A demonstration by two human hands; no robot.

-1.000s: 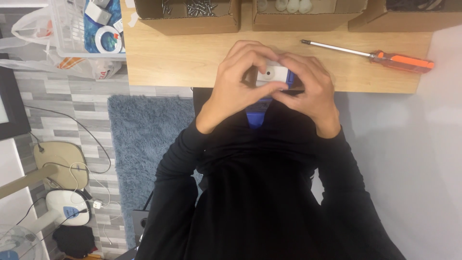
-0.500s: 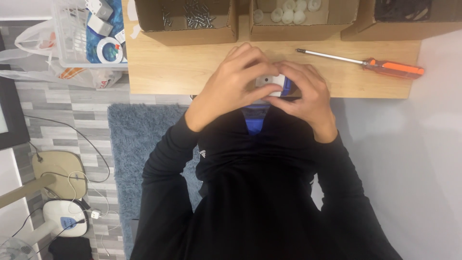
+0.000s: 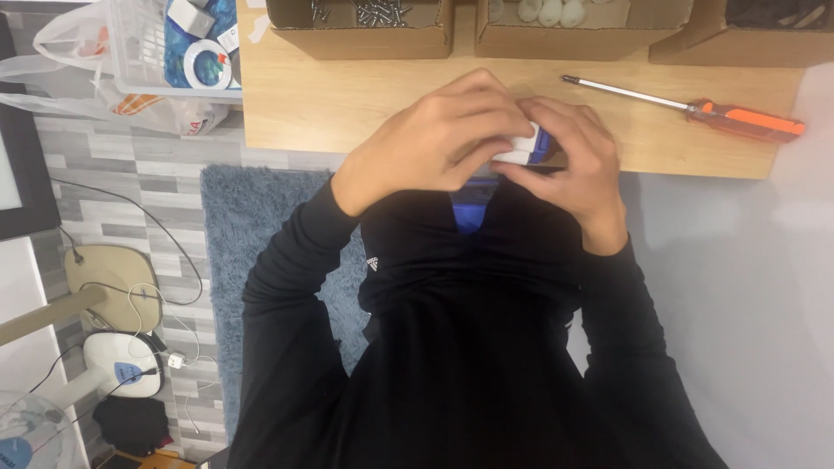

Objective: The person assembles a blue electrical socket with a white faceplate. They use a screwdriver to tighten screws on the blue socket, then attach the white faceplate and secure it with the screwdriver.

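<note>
You sat at a light wooden table [image 3: 347,113] whose far edge carried three cardboard boxes: the left box [image 3: 360,30] held loose screws, the middle box [image 3: 573,35] pale rounded pieces, the right box [image 3: 738,39] dark parts too cropped to tell. An orange-handled screwdriver [image 3: 686,108] lay untouched, well apart from your fingers. Your left hand [image 3: 434,139] and right hand [image 3: 578,161] were both closed around a small white and blue part [image 3: 524,146], held just above the near table edge, close to your chest. By my judgement you were fitting or pressing the piece together by hand; the next move called for a steady, aligned squeeze without the part slipping.
</note>
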